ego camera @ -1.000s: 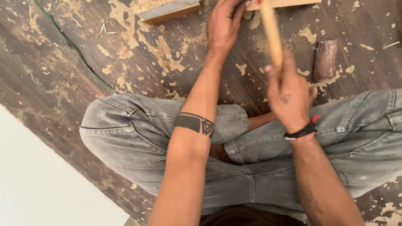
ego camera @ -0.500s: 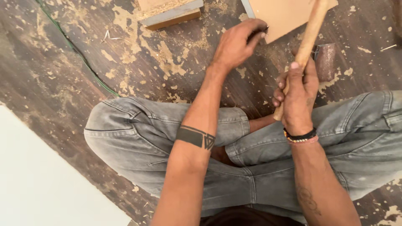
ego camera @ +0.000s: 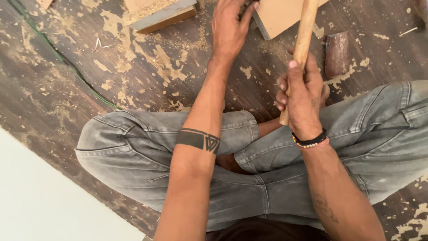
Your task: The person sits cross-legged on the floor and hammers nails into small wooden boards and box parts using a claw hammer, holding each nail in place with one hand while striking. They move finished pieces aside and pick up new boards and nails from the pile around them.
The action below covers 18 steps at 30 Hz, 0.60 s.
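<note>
View: we look straight down from our head at our own crossed legs in grey jeans [ego camera: 147, 147], filling the middle and lower right of the frame.

Right hand: our right hand [ego camera: 303, 96], right of centre, has its fingers wrapped tightly around a wooden handle [ego camera: 304, 33]. The thumb lies up along the wood.

Wooden handle: a pale round stick, running from our fist up and slightly right to the top edge of the frame. Its lower end pokes out just below our fist. Whatever sits on its upper end is out of view.

Left hand: our left hand [ego camera: 229, 29] reaches to the top centre of the frame, fingers bent and pressed at the near corner of a wooden board [ego camera: 281, 13]. We cannot tell if they pinch anything, since the fingertips are cut off by the frame edge.

Wooden board: a flat, light brown panel at the top edge, just left of the handle.

Wooden block [ego camera: 162, 13]: a light block, upper left of centre, apart from the left hand.

Dark block [ego camera: 336, 53]: a small brown piece on the floor, upper right, near our right hand.

Floor [ego camera: 67, 98]: dark worn boards scattered with pale sawdust.

Green wire [ego camera: 67, 67]: thin, crossing the upper left.
</note>
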{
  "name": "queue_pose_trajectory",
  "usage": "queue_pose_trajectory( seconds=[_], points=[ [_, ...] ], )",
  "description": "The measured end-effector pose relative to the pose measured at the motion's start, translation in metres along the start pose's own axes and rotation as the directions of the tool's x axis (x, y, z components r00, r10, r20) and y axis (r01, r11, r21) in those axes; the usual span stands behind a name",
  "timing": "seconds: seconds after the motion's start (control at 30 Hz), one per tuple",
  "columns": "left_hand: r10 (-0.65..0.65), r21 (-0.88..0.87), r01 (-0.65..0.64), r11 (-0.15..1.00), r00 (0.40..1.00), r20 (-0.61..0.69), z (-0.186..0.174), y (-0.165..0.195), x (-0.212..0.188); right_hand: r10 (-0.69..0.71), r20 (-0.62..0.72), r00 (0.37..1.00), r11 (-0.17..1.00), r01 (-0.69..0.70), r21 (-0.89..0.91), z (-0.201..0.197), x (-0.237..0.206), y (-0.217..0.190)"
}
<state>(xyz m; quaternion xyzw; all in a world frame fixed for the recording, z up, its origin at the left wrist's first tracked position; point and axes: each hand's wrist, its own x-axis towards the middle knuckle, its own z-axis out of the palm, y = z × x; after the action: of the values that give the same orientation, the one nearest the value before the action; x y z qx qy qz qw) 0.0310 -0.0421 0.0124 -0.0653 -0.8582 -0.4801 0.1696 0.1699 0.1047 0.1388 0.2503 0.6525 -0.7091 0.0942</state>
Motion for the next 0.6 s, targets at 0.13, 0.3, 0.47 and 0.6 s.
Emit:
queue_pose_trajectory(
  seconds=[0.13, 0.3, 0.47, 0.6],
  points=[
    [-0.090, -0.015, 0.090, 0.996, 0.995, 0.045, 0.005, -0.006, 0.002, -0.035, 0.033, 0.999, 0.999, 0.036, -0.032, 0.001, 0.001, 0.004],
    [-0.015, 0.020, 0.015, 1.000, 1.000, 0.004, 0.005, -0.007, 0.000, -0.063, 0.079, 0.995, 0.996, 0.068, -0.057, 0.000, 0.001, 0.009],
    [0.073, 0.115, -0.076, 0.990, 0.997, 0.028, 0.003, -0.008, 0.002, -0.121, 0.059, 0.991, 0.972, 0.130, -0.197, -0.004, -0.003, 0.011],
    [0.123, 0.137, -0.122, 0.983, 0.992, 0.007, 0.004, -0.011, 0.002, -0.426, 0.119, 0.897, 0.724, 0.417, -0.549, -0.011, -0.015, 0.011]
  ],
)
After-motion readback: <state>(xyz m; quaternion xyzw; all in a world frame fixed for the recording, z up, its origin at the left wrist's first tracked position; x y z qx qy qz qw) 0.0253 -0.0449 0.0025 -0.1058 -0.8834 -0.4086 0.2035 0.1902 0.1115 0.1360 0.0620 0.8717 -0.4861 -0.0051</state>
